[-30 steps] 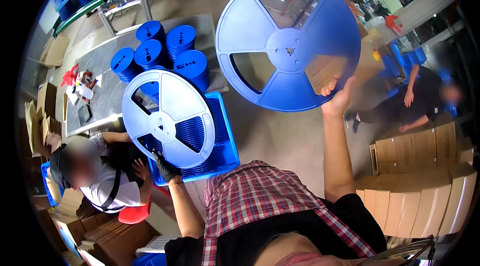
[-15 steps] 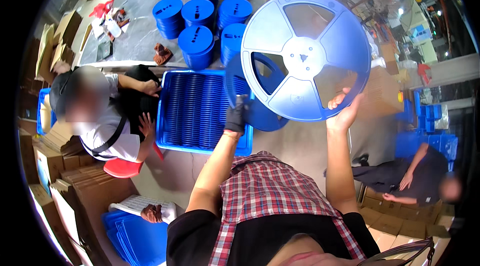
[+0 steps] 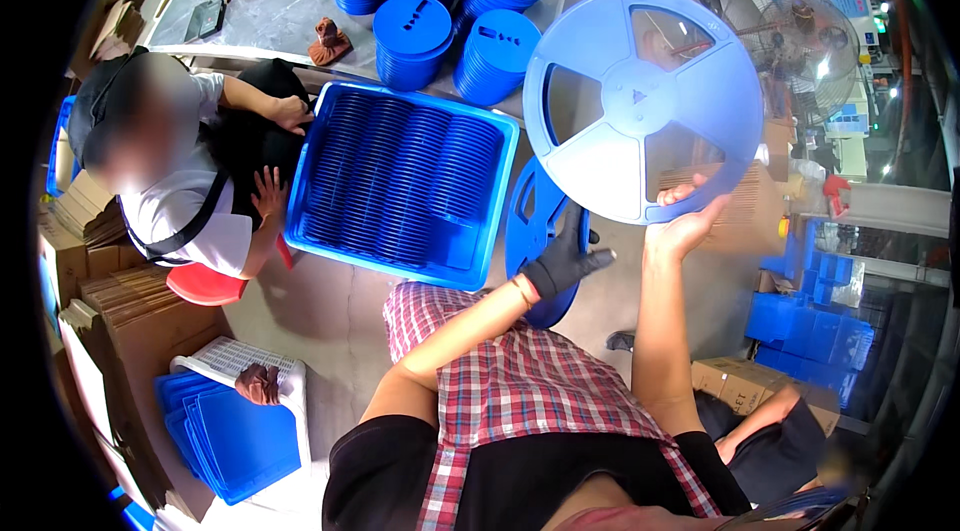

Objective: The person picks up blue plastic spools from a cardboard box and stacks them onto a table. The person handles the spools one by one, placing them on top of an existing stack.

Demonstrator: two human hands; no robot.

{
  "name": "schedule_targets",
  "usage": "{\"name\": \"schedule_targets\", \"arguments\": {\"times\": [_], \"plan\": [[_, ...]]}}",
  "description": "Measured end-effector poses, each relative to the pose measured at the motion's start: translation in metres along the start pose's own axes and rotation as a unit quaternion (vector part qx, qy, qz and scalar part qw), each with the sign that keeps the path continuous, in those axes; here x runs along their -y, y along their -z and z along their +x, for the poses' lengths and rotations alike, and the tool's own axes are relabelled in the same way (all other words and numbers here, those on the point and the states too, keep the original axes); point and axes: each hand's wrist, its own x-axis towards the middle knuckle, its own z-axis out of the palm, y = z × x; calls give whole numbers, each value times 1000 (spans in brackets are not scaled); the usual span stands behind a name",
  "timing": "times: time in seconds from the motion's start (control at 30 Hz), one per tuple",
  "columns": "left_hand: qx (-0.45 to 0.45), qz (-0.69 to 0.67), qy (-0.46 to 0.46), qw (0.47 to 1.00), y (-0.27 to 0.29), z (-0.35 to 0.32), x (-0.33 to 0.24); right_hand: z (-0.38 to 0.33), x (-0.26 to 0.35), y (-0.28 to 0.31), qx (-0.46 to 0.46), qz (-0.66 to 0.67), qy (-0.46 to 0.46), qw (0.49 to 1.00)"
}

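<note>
My bare right hand (image 3: 685,216) grips the lower rim of a large light-blue plastic reel (image 3: 600,171), which is raised with its flat face showing. Its fingers reach round the rim into one of the openings. Lower and to the left, my left hand (image 3: 560,263) wears a black glove with bare fingertips. It is on a darker blue reel (image 3: 518,249), seen nearly edge-on beside the tray, and its thumb sticks out to the right. The glove hides part of this reel and where the fingers meet it.
A blue tray (image 3: 478,266) holds rows of upright blue reels. Behind it a grey table (image 3: 285,6) carries several stacks of blue reels. A seated person (image 3: 190,221) is on the left, another person (image 3: 770,441) at lower right. A fan (image 3: 805,41) stands behind.
My left hand and the darker reel have moved right, off the tray. The light-blue reel has shifted slightly right in my right hand. The view has turned, with tray and table shifting.
</note>
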Motion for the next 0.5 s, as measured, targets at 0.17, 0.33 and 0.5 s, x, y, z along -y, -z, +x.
{"name": "schedule_targets", "arguments": {"times": [0.17, 0.33, 0.5], "plan": [[-55, -381, 177, 906, 19, 36, 26, -17, 2, -9, -22, 4, 16, 1000], [28, -536, 95, 838, 24, 38, -23, -41, -10, 21, 46, -10, 6, 999], [46, -427, 38, 902, 53, 45, -20, -35, 24, 31, 65, -355, 395, 845]]}}
